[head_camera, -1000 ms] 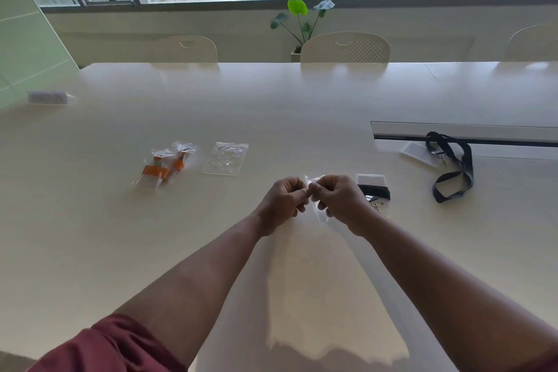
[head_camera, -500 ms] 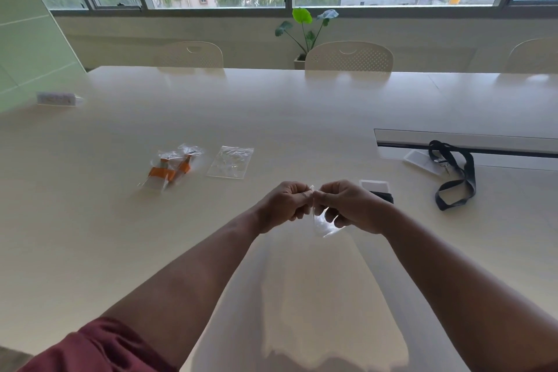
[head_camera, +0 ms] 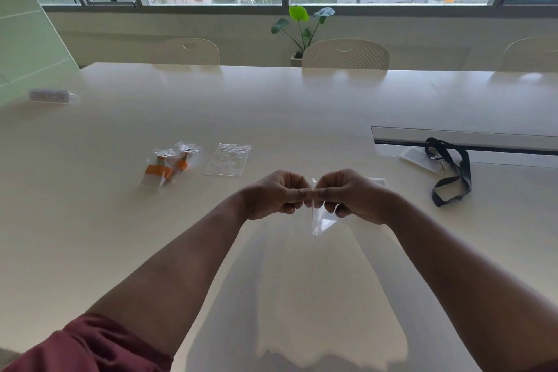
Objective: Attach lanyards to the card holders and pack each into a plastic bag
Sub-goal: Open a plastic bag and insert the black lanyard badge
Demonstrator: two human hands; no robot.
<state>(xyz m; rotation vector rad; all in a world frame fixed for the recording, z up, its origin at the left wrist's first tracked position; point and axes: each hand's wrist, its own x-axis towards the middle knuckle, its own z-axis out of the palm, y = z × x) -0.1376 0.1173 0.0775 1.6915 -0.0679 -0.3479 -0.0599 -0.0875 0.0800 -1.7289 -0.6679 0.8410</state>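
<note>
The desk (head_camera: 90, 235) spreads wide and pale before me, its far edge under the windows. Toward the right edge, just below the long slot, a black lanyard (head_camera: 453, 174) lies looped beside a clear card holder (head_camera: 418, 158), both well apart from my hands. Toward the left, two packed bags (head_camera: 169, 164) with orange lanyards inside lie together, and just to their right a flat spare bag (head_camera: 228, 159) rests with its long axis running toward the far edge. Behind my right hand (head_camera: 350, 195) a corner of another card holder (head_camera: 377, 181) peeks out, touching the desk, nearer to that hand than to the left. Both hands are raised above the middle of the desk, thumbs and fingertips meeting: my left hand (head_camera: 273, 195) and the right each pinch the top edge of a small clear plastic bag (head_camera: 321, 220), which hangs straight down between them, long axis vertical. I judge I am parting its mouth, and the right hand should reach back for the holder.
</note>
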